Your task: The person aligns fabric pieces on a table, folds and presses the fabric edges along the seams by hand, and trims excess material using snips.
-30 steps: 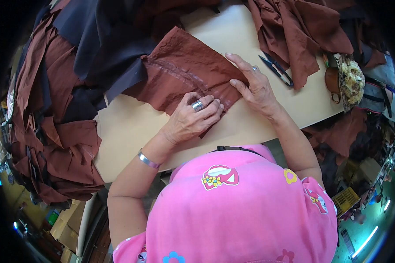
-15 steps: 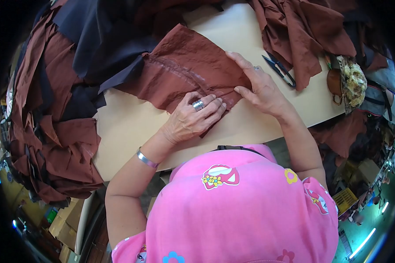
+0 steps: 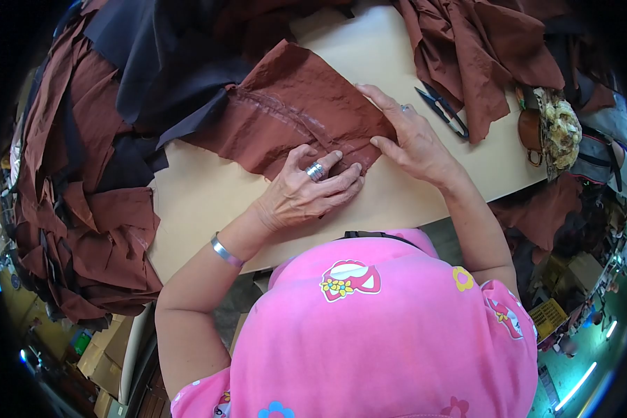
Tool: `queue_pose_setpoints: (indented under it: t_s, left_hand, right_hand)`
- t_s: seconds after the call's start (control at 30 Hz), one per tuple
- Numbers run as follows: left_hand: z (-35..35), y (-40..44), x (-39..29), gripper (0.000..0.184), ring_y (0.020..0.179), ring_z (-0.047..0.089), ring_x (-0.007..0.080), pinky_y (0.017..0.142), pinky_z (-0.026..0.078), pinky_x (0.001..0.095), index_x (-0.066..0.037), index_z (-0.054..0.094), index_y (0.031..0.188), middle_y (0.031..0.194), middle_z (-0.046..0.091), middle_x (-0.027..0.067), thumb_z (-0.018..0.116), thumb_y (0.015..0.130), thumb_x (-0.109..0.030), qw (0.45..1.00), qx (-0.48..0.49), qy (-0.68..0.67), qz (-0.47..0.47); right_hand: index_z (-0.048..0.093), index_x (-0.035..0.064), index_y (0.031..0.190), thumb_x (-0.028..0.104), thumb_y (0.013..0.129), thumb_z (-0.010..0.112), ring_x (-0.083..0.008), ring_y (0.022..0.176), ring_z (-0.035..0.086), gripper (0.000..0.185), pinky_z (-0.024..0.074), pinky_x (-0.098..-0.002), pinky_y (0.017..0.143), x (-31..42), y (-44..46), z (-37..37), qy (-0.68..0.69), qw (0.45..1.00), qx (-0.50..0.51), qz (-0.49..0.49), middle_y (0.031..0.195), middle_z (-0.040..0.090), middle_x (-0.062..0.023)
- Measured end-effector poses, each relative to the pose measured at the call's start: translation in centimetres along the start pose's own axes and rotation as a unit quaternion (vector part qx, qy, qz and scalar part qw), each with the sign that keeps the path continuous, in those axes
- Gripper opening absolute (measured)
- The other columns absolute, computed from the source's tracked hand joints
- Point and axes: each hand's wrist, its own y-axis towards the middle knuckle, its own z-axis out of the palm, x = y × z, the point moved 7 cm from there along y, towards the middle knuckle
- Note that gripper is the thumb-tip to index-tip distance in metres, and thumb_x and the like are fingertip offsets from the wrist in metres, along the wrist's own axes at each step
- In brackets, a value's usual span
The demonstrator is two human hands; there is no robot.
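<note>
A reddish-brown cloth piece (image 3: 279,104) with pale marks along a seam lies on the pale tabletop (image 3: 195,209). My left hand (image 3: 313,184), with a silver ring and a bracelet, rests on its lower edge, fingers bent and somewhat apart, pressing on the cloth. At the cloth's right edge is my right hand (image 3: 407,139), thumb and fingers apart, fingertips touching the edge. Thread snips (image 3: 442,111) lie to the right of my right hand.
Brown and dark cloth (image 3: 90,209) is heaped at the left. Dark cloth (image 3: 167,63) lies behind, and more brown cloth (image 3: 481,56) at the back right. A brown cup-like object (image 3: 530,132) stands near the right edge. Below right is a yellow crate (image 3: 547,317).
My left hand's fingers have spread and shifted slightly on the cloth. The cloth and my right hand have moved a little to the right.
</note>
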Motion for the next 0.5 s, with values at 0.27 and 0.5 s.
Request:
queue_pose_setpoints:
  t_s: [0.27, 0.5]
  left_hand:
    - [-0.6, -0.3, 0.0, 0.037, 0.114, 0.051, 0.0176, 0.093, 0.035, 0.0443, -0.03, 0.057, 0.116, 0.127, 0.053, -0.008, 0.051, 0.08, -0.025, 0.999, 0.042, -0.032, 0.001]
    - [-0.8, 0.0, 1.4, 0.041, 0.119, 0.047, 0.0218, 0.096, 0.039, 0.0396, -0.008, 0.055, 0.12, 0.122, 0.052, 0.0046, 0.05, 0.08, -0.017, 0.996, 0.006, -0.025, -0.091]
  right_hand:
    - [0.028, 0.0112, 0.142, 0.0, 0.074, 0.063, -0.0366, 0.113, 0.05, 0.078, 0.0407, -0.0422, 0.091, 0.2, -0.1, -0.1, -0.003, 1.0, 0.0, -0.006, 0.136, 0.044, -0.0159]
    - [0.03, 0.0149, 0.141, -0.001, 0.072, 0.065, -0.0406, 0.094, 0.057, 0.08, 0.0447, -0.0456, 0.084, 0.8, 1.5, -0.6, 0.006, 0.996, 0.003, 0.087, 0.122, 0.055, -0.0177]
